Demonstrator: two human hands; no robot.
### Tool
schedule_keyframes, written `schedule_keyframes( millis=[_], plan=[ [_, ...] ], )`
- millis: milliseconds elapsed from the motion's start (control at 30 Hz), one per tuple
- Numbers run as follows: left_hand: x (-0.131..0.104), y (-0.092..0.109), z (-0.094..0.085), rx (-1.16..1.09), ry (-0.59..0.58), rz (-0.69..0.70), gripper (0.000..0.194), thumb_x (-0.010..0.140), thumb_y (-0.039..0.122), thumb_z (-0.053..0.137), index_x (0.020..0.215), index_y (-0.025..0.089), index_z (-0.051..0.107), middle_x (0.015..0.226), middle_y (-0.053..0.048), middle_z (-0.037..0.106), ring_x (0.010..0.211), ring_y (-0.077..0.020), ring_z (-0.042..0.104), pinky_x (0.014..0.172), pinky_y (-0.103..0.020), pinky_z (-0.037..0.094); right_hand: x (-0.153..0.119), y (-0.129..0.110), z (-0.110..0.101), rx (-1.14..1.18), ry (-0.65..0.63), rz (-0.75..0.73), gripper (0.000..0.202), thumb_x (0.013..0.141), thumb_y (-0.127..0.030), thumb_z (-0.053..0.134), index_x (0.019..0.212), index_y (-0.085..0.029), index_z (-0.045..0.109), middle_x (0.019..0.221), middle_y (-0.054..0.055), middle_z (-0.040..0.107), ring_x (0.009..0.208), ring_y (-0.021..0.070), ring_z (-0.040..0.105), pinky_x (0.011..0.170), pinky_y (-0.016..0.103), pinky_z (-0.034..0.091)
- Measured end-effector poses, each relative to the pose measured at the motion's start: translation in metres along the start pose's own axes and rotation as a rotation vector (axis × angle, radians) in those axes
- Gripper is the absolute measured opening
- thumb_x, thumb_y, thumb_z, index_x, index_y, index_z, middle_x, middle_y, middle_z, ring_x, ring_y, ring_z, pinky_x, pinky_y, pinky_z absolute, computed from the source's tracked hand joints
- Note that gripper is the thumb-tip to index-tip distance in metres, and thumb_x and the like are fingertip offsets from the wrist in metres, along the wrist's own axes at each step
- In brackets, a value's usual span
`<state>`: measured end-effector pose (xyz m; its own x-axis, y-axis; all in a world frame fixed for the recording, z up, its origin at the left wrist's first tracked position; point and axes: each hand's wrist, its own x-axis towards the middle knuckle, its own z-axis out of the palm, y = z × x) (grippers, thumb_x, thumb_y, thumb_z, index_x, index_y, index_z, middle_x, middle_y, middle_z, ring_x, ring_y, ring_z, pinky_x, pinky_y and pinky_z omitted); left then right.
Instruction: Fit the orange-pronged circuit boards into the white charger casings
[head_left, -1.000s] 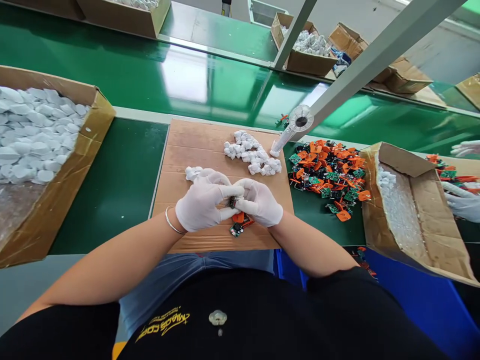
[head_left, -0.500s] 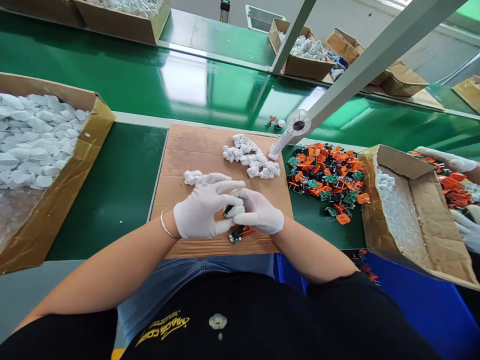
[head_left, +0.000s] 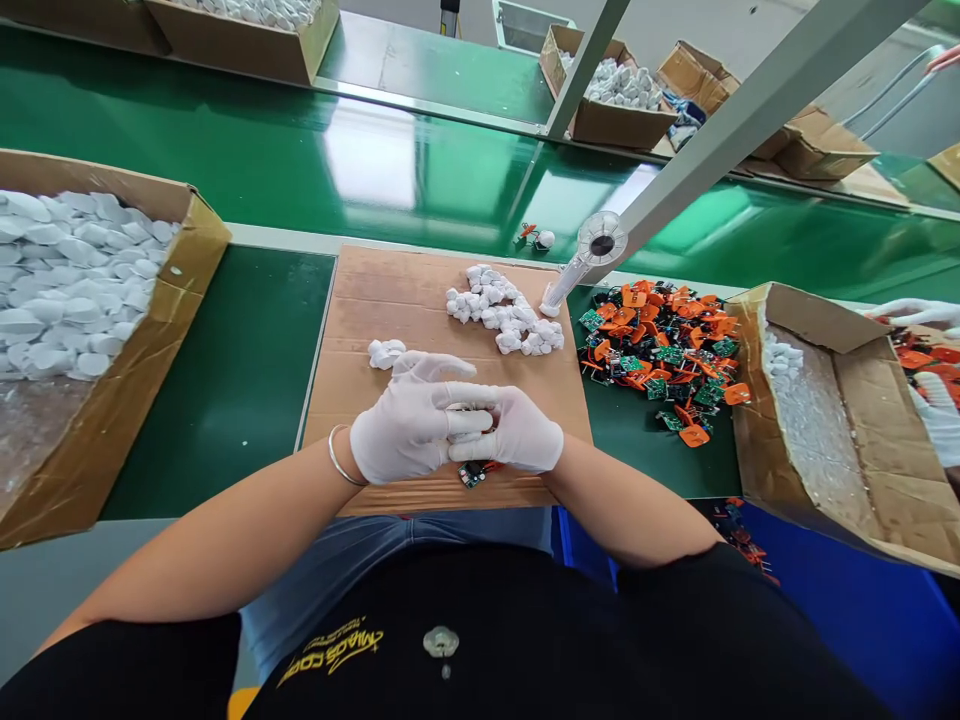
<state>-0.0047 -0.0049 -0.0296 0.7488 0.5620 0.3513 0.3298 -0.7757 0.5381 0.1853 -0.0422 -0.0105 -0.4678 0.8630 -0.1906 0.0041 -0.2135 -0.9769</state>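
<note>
My left hand (head_left: 409,425) and my right hand (head_left: 521,430), both in white gloves, meet over a cardboard sheet (head_left: 375,300). Their fingers are closed together around a small part that they almost wholly hide. Just below the fingertips a small green circuit board (head_left: 471,474) with an orange piece lies on the cardboard, partly covered by my hands. Beyond them is a cluster of small white pieces (head_left: 510,315), and a smaller white clump (head_left: 385,353) sits by my left fingers.
A heap of orange parts with circuit boards (head_left: 660,350) lies to the right, beside an open carton (head_left: 862,430). On the left stands a carton of white pieces (head_left: 75,280). A clear plastic fan-like object (head_left: 600,240) leans near a slanted post. A co-worker's gloved hand (head_left: 919,312) shows far right.
My fingers have closed in over the small white and dark part, which showed between them before. On the green belt, a small orange and white item has shifted left. The co-worker's hands have moved.
</note>
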Motion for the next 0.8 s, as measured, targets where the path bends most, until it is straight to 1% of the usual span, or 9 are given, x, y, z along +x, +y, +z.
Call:
schedule_keyframes(
  millis=[100, 167, 233, 300, 367, 467, 567, 667, 800],
  plan=[
    [0.001, 0.0, 0.001, -0.022, 0.012, -0.014, 0.023, 0.085, 0.041, 0.063, 0.105, 0.032, 0.071, 0.117, 0.001, 0.07, 0.127, -0.0285, 0.055, 0.103, -0.056, 0.049, 0.002, -0.005, -0.002, -0.06, -0.072, -0.07, 0.034, 0.064, -0.024, 0.087, 0.092, -0.014, 0.07, 0.081, -0.002, 0.067, 0.079, 0.0154, 0.062, 0.079, 0.031, 0.054],
    [0.005, 0.005, -0.002, -0.016, 0.027, 0.031, 0.013, 0.083, 0.037, 0.068, 0.094, 0.031, 0.072, 0.118, 0.001, 0.07, 0.126, -0.031, 0.056, 0.102, -0.058, 0.049, 0.003, -0.008, -0.004, -0.052, -0.139, -0.097, 0.033, 0.063, -0.021, 0.086, 0.091, -0.015, 0.07, 0.082, -0.002, 0.067, 0.082, 0.0169, 0.063, 0.08, 0.032, 0.054],
    [0.009, 0.009, -0.006, 0.016, 0.081, 0.104, 0.009, 0.078, 0.03, 0.074, 0.086, 0.028, 0.072, 0.12, -0.001, 0.07, 0.122, -0.0333, 0.058, 0.102, -0.057, 0.048, 0.002, -0.008, -0.005, -0.035, -0.131, -0.09, 0.031, 0.061, -0.02, 0.085, 0.087, -0.016, 0.07, 0.078, -0.002, 0.065, 0.078, 0.0163, 0.061, 0.076, 0.031, 0.053],
    [0.012, 0.014, -0.01, 0.079, 0.176, 0.177, 0.018, 0.075, 0.025, 0.075, 0.093, 0.028, 0.072, 0.124, -0.002, 0.069, 0.117, -0.0332, 0.059, 0.101, -0.054, 0.047, 0.0, -0.008, -0.004, -0.039, -0.071, -0.057, 0.024, 0.062, -0.022, 0.085, 0.075, -0.016, 0.066, 0.067, -0.004, 0.059, 0.067, 0.0132, 0.054, 0.066, 0.029, 0.05],
    [0.013, 0.017, -0.013, 0.131, 0.249, 0.206, 0.032, 0.076, 0.022, 0.072, 0.107, 0.029, 0.07, 0.131, -0.002, 0.066, 0.115, -0.0317, 0.06, 0.099, -0.052, 0.046, -0.002, -0.007, -0.002, -0.035, -0.047, -0.032, 0.025, 0.063, -0.025, 0.085, 0.066, -0.016, 0.061, 0.06, -0.006, 0.054, 0.06, 0.0108, 0.048, 0.06, 0.028, 0.046],
    [0.013, 0.02, -0.015, 0.139, 0.272, 0.175, 0.038, 0.077, 0.017, 0.068, 0.114, 0.028, 0.065, 0.134, -0.004, 0.064, 0.11, -0.0285, 0.06, 0.097, -0.05, 0.046, -0.004, -0.009, 0.002, 0.015, -0.053, -0.034, 0.027, 0.064, -0.028, 0.087, 0.075, -0.015, 0.067, 0.063, -0.005, 0.056, 0.062, 0.0111, 0.049, 0.062, 0.028, 0.046],
    [0.013, 0.023, -0.015, 0.119, 0.292, 0.159, 0.034, 0.078, 0.022, 0.069, 0.111, 0.026, 0.062, 0.131, -0.006, 0.065, 0.107, -0.0274, 0.06, 0.093, -0.05, 0.047, -0.005, -0.012, 0.003, 0.072, -0.05, -0.016, 0.033, 0.064, -0.031, 0.088, 0.086, -0.014, 0.07, 0.066, -0.004, 0.058, 0.064, 0.0122, 0.052, 0.066, 0.03, 0.048],
    [0.012, 0.025, -0.013, 0.118, 0.335, 0.104, 0.03, 0.079, 0.029, 0.073, 0.106, 0.026, 0.059, 0.128, -0.007, 0.067, 0.108, -0.0278, 0.06, 0.097, -0.054, 0.044, -0.007, -0.012, 0.003, 0.121, -0.032, 0.016, 0.034, 0.063, -0.033, 0.09, 0.083, -0.013, 0.07, 0.066, -0.003, 0.059, 0.064, 0.0123, 0.052, 0.066, 0.03, 0.049],
    [0.01, 0.027, -0.009, 0.098, 0.386, 0.056, 0.025, 0.077, 0.026, 0.076, 0.092, 0.026, 0.056, 0.122, -0.004, 0.07, 0.106, -0.0261, 0.061, 0.104, -0.056, 0.038, -0.007, -0.009, 0.002, 0.139, 0.029, 0.044, 0.035, 0.063, -0.035, 0.09, 0.076, -0.014, 0.066, 0.067, -0.001, 0.061, 0.064, 0.0129, 0.054, 0.067, 0.031, 0.048]
  ],
)
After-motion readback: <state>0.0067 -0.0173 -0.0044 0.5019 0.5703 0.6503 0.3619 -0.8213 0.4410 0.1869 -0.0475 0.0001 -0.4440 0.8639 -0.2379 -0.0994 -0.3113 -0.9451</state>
